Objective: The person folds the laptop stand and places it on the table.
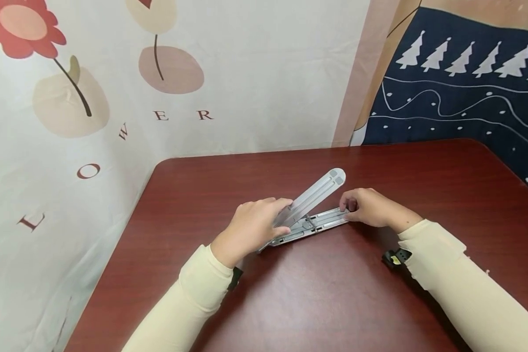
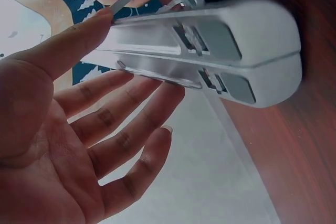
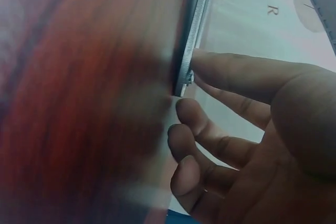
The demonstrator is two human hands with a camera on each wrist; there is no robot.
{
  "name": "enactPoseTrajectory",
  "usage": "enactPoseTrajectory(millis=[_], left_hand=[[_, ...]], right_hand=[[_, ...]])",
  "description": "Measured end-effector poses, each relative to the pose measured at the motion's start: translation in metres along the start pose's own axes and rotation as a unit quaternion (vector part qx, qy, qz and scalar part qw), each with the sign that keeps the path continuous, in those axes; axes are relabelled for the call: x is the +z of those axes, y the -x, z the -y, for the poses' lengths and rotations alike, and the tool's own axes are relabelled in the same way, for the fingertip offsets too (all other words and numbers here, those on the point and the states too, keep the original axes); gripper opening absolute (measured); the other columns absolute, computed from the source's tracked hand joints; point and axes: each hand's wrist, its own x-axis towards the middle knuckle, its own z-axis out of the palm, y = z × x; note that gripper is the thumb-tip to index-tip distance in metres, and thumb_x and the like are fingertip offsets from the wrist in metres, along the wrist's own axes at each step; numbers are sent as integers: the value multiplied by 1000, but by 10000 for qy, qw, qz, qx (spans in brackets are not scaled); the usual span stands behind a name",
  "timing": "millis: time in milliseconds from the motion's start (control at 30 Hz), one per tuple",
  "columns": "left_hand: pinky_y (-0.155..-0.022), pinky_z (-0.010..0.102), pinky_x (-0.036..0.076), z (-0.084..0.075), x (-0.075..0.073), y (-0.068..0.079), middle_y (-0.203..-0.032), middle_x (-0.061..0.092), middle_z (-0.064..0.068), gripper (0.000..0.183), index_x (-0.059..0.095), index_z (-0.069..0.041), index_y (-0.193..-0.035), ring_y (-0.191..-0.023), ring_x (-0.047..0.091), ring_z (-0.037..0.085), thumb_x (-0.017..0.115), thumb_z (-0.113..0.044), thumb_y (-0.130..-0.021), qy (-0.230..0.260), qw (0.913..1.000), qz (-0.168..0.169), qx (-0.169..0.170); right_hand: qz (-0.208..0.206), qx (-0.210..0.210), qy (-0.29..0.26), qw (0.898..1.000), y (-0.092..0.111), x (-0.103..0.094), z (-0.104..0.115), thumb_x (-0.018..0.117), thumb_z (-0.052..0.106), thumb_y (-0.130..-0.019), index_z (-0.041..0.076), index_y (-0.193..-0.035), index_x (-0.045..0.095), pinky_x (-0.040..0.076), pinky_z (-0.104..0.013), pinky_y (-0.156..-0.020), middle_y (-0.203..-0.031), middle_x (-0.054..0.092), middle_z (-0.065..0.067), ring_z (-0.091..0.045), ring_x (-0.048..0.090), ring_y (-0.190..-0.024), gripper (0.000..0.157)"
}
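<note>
A silver folding laptop stand (image 1: 315,197), its arms spread in a narrow V, lies over the middle of the table. My left hand (image 1: 253,225) grips it near the hinged end, thumb on one side and fingers on the other. In the left wrist view, two side-by-side metal arms with grey pads (image 2: 223,40) run past the thumb and fingers. At the far end of the lower rail (image 1: 330,218), my right hand (image 1: 369,208) pinches the tip between thumb and index finger. The right wrist view has the thumb against the rail's edge (image 3: 195,35), other fingers curled below.
The dark red wooden table (image 1: 321,303) spreads around the stand. A white cloth printed with flowers and letters (image 1: 264,73) hangs behind and to the left, and a navy cloth with white trees (image 1: 457,98) hangs at the right.
</note>
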Motion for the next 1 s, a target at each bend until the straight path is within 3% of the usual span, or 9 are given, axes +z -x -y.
enactPoseTrajectory(millis=[133,567,1000], left_hand=[[-65,33,46,1,0,0,-97,63,-9,58,51,-30,-127,-80,58,7,73,-41,-75,7,10000,-23,4],[-73,31,48,8,0,0,-107,59,-8,68,44,-28,-133,-90,59,8,76,-33,-74,233,9982,444,330],[-73,31,48,12,1,-4,-110,60,-8,69,44,-30,-135,-91,60,8,76,-31,-74,211,9982,214,523]], right_hand=[[45,36,-16,10000,5,-1,1,71,8,-76,16,-85,62,40,-28,-59,-71,56,-1,-15,49,-66,15],[24,-6,-200,9998,14,5,-1,71,10,-76,13,-85,61,39,-27,-57,-68,54,0,-14,47,-64,14],[19,-44,-78,10000,16,2,-1,73,10,-74,11,-82,60,39,-27,-58,-67,53,0,-13,47,-64,15]])
